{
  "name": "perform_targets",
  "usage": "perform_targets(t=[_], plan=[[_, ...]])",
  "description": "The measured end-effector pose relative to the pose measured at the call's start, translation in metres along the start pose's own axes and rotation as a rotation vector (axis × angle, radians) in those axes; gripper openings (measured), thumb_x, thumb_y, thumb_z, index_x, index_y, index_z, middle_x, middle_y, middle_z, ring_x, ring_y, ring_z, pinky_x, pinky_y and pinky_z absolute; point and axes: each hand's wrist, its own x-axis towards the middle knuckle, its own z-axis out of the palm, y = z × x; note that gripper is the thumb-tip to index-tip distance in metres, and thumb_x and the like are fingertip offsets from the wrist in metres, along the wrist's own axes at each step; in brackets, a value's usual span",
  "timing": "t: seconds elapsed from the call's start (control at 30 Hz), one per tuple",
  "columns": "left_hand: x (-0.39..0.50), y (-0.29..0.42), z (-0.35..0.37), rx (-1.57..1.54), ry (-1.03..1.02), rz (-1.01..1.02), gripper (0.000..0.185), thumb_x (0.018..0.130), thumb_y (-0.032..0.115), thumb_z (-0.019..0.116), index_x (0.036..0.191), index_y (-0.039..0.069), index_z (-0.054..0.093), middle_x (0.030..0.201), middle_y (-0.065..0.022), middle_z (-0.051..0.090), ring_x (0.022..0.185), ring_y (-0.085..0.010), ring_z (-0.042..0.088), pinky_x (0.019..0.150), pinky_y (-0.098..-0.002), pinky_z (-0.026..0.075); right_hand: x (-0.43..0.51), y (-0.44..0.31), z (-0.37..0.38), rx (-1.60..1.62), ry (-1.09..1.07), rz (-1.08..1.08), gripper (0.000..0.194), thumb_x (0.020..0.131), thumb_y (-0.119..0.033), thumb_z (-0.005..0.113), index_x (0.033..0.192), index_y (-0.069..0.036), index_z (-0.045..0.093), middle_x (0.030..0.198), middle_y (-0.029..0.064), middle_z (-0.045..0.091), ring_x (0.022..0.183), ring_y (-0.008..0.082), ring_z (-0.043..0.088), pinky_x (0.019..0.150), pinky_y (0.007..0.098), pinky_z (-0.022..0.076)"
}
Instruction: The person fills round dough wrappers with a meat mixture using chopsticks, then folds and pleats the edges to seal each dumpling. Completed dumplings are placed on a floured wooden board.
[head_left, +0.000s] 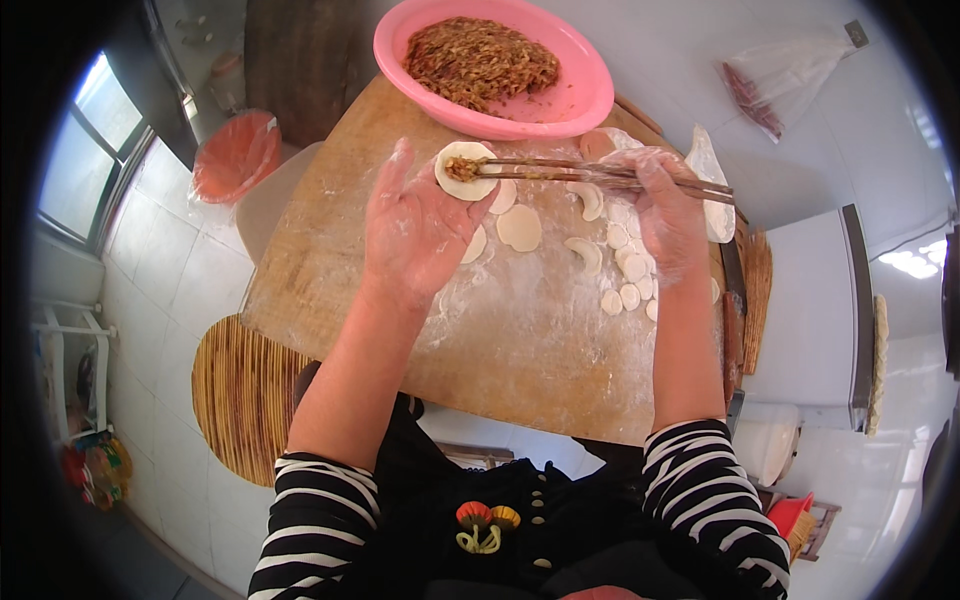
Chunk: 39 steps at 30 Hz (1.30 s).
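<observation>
A round dough wrapper (480, 189) lies across the fingers of my left hand (424, 229), palm up and thumb apart. A lump of minced filling (460, 169) sits on the wrapper at the tips of wooden chopsticks (570, 171). My right hand (667, 210), dusted with flour, grips those chopsticks by their rear half. Flat wrappers (519, 228) lie on the floured wooden board (510, 345) below my left hand. Two folded dumplings (585, 256) and several small dough discs (634, 267) rest nearer my right hand, which partly covers the discs.
A pink basin (585, 90) of minced filling (480, 61) stands at the board's far edge. Behind my right hand is a white bag (718, 202). A round slatted mat (244, 397) is at the board's near left. An orange lined bin (236, 156) stands on the far left.
</observation>
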Motion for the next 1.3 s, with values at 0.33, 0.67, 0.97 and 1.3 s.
perform_targets(t=[0.33, 0.67, 0.97, 1.3], plan=[[0.0, -0.003, 0.006, 0.05, 0.054, 0.009, 0.054, 0.103, 0.042, 0.041, 0.129, -0.005, 0.046, 0.128, -0.0134, 0.058, 0.121, -0.0244, 0.053, 0.111, -0.0438, 0.037, 0.019, 0.026, 0.007, 0.172, 0.059, 0.087, 0.022, 0.097, -0.02, 0.06, 0.099, 0.001, 0.065, 0.097, 0.013, 0.069, 0.091, 0.0253, 0.069, 0.08, 0.0397, 0.0583], [0.0, 0.006, 0.003, 0.024, 0.194, 0.064, 0.051, 0.103, 0.038, 0.042, 0.127, -0.007, 0.046, 0.126, -0.0196, 0.057, 0.121, -0.0307, 0.054, 0.11, -0.0445, 0.039, 0.056, 0.008, -0.011, 0.106, 0.156, -0.041, 0.025, 0.099, -0.025, 0.059, 0.097, -0.002, 0.065, 0.099, 0.0126, 0.071, 0.092, 0.0238, 0.069, 0.083, 0.0373, 0.0553], [0.004, 0.005, -0.005, -0.002, 0.195, 0.038, 0.044, 0.101, 0.028, 0.046, 0.124, -0.009, 0.047, 0.126, -0.0232, 0.056, 0.126, -0.0383, 0.051, 0.11, -0.0475, 0.041, 0.115, 0.043, 0.016, -0.298, 0.228, 0.047, 0.025, 0.09, -0.023, 0.07, 0.098, 0.0, 0.067, 0.088, 0.0062, 0.068, 0.08, 0.014, 0.066, 0.069, 0.0303, 0.0542], [0.003, 0.002, -0.004, 0.061, 0.211, 0.037, 0.037, 0.103, 0.026, 0.039, 0.12, -0.005, 0.051, 0.122, -0.0199, 0.06, 0.116, -0.0328, 0.058, 0.103, -0.0448, 0.047, 0.132, 0.051, 0.028, -0.165, 0.233, 0.118, 0.027, 0.092, -0.026, 0.068, 0.1, 0.0, 0.064, 0.096, 0.0124, 0.07, 0.086, 0.0223, 0.07, 0.079, 0.035, 0.0566]])
